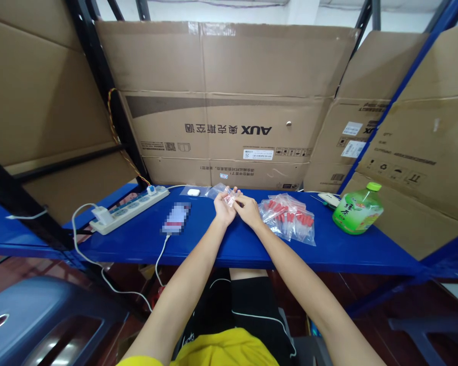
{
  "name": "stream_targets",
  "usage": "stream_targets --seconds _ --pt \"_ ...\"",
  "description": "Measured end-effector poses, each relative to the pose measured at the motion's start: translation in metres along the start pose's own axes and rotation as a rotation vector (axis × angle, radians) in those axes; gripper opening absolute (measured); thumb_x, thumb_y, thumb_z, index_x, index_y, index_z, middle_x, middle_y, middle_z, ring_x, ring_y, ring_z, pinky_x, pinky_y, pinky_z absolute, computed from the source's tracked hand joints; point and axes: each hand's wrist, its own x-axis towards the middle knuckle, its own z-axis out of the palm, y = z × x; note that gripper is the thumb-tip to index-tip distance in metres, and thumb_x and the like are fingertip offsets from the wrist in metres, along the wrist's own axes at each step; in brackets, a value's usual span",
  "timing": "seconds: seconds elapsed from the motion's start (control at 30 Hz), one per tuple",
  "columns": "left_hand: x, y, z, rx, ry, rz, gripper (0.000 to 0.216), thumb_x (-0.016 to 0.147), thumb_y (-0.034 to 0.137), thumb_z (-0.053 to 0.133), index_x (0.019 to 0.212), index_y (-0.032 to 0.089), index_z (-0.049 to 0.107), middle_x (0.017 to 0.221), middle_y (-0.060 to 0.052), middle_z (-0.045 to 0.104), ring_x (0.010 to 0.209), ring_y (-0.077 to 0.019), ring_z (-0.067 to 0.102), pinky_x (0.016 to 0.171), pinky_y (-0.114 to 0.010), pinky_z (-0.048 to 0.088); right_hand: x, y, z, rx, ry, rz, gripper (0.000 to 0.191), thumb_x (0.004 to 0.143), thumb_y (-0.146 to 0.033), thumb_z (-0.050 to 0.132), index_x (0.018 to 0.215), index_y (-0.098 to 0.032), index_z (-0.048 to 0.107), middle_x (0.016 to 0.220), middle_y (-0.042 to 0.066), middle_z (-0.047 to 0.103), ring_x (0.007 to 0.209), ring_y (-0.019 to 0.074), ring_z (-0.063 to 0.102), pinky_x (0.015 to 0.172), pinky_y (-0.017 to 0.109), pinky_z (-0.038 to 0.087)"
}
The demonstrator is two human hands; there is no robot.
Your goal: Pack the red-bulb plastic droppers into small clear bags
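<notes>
My left hand (225, 209) is palm up over the blue shelf, its fingers curled around a clear plastic bag (216, 190). Something reddish shows through the film near the fingers, too small to make out. From the right, my right hand (247, 209) pinches at the same bag, thumb and fingertips together. Both hands almost touch. Just right of them lies a pile of clear plastic bags (290, 217) with red pieces inside, overlapping each other.
A white power strip (132, 208) with a plugged-in charger and a phone (176, 217) on a cable lie at left. Behind is a white earphone case (193, 192). A green bottle (358, 209) stands at right. Cardboard panels (229, 66) wall the blue shelf (328, 254).
</notes>
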Motion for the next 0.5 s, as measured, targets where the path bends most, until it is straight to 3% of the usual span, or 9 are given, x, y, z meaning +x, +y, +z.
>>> stream_targets --seconds 0.27,0.37,0.5 --pt "-0.001 0.007 0.003 -0.052 0.035 0.021 0.021 0.072 0.014 0.052 0.092 0.019 0.056 0.097 -0.010 0.070 0.090 -0.0230 0.070 0.090 -0.041 0.056 0.002 0.009 -0.016 0.058 0.007 0.020 0.032 0.098 -0.034 0.051 0.116 -0.027 0.077 0.098 0.002 0.077 0.075 0.0196 0.065 0.075 0.031 0.050" --pt "0.001 0.010 -0.001 -0.084 0.071 0.071 0.024 0.070 0.012 0.053 0.091 0.020 0.055 0.092 -0.007 0.068 0.087 -0.0211 0.069 0.090 -0.041 0.055 0.004 0.021 -0.036 -0.126 -0.006 0.016 0.033 0.098 -0.027 0.049 0.119 -0.027 0.075 0.108 0.004 0.076 0.091 0.0224 0.066 0.085 0.034 0.048" --pt "0.003 0.012 -0.004 -0.108 0.117 0.112 0.020 0.071 0.012 0.053 0.089 0.020 0.057 0.086 -0.005 0.065 0.081 -0.0185 0.066 0.091 -0.040 0.055 0.003 0.042 -0.055 -0.467 -0.194 0.019 0.036 0.095 -0.020 0.054 0.124 -0.024 0.074 0.122 0.012 0.073 0.115 0.0321 0.056 0.098 0.046 0.040"
